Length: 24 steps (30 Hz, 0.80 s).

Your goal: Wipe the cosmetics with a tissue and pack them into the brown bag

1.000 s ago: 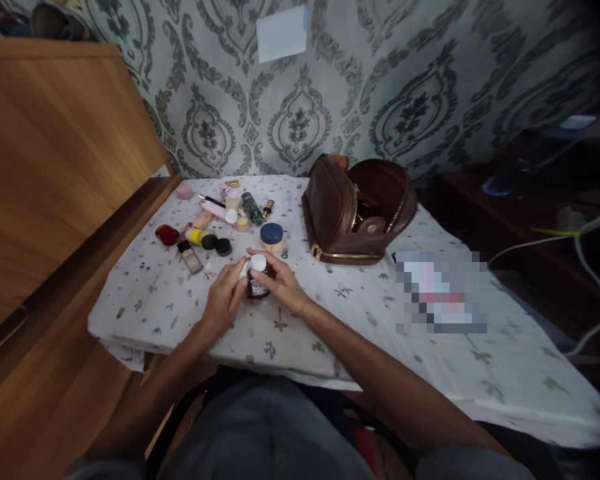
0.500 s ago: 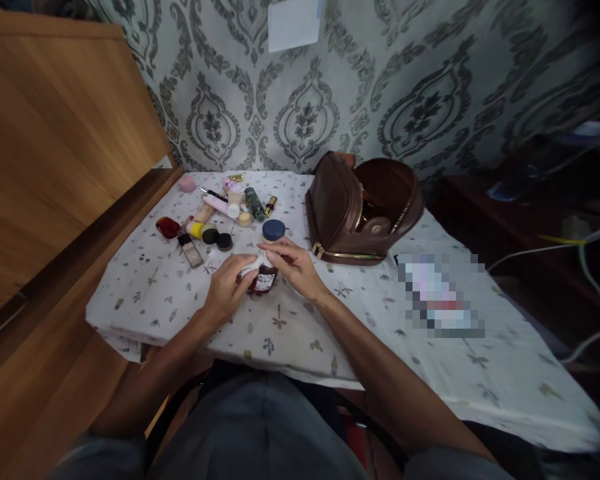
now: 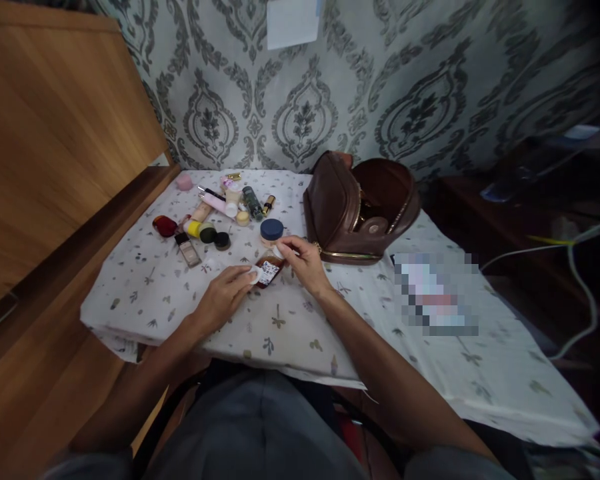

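My left hand [image 3: 226, 290] pinches a white pad, like cotton or folded tissue [image 3: 255, 274], between thumb and fingers. That pad is beside the lower left of a brown, see-through bottle [image 3: 269, 272] with a patterned white label. The bottle leans, its top toward the upper right. At that white top the thumb and fingers of my right hand [image 3: 301, 261] are closed. Whether the bottle's base touches the cloth I cannot tell. Just behind it stands a jar with a dark blue lid [image 3: 271, 230].
Several cosmetics lie to the left, including a foundation bottle [image 3: 187, 250], a black lid [image 3: 222, 241] and a green tube [image 3: 253, 203]. An open brown leather bag [image 3: 335, 207] stands at the back right. A blurred-out flat object [image 3: 435, 293] lies right on the patterned tablecloth [image 3: 300, 340].
My hands have moved apart. The white pad has come away from the bottle's top with my left hand, and the bottle now leans and shows more of its label.
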Motion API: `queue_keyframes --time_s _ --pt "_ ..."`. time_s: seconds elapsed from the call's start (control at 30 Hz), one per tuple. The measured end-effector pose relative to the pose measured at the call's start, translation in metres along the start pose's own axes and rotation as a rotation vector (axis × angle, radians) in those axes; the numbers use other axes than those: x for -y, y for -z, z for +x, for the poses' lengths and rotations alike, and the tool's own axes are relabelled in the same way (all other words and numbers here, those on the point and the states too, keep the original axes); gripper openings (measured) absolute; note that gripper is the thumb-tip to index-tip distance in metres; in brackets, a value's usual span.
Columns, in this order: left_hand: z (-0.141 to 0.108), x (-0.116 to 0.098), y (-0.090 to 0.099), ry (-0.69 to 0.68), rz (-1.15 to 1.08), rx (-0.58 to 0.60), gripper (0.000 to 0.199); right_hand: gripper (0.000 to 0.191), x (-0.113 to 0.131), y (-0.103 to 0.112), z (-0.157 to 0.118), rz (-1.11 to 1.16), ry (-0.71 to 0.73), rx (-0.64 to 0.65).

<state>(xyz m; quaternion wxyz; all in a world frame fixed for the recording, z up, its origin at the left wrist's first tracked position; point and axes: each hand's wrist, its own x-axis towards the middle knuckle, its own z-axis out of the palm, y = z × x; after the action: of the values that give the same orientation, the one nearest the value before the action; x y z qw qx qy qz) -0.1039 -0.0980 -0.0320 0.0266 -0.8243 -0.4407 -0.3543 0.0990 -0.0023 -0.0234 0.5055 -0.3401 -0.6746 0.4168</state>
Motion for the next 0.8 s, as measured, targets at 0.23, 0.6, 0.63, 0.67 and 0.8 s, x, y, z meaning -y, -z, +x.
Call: queue_keyframes --time_s 0.23,0.6,0.63,0.67,0.8 --pt "-0.007 0.009 0.006 0.072 -0.065 0.102 0.024 0.039 -0.006 0.004 -0.004 0.058 -0.066 0.004" --pt "0.037 -0.018 -0.002 0.04 -0.084 -0.021 0.022 0.04 0.003 0.012 -0.02 0.14 -0.074 0.08" --pt "0.042 -0.021 -0.003 0.026 -0.091 -0.026 0.022 0.039 0.003 0.012 -0.021 0.143 -0.069 0.081" --pt "0.046 -0.023 -0.004 0.015 -0.098 -0.025 0.022 0.038 0.003 0.012 -0.021 0.146 -0.067 0.081" --pt "0.042 -0.015 -0.005 0.049 -0.097 0.025 0.022 0.041 0.001 0.013 -0.019 0.149 -0.079 0.068"
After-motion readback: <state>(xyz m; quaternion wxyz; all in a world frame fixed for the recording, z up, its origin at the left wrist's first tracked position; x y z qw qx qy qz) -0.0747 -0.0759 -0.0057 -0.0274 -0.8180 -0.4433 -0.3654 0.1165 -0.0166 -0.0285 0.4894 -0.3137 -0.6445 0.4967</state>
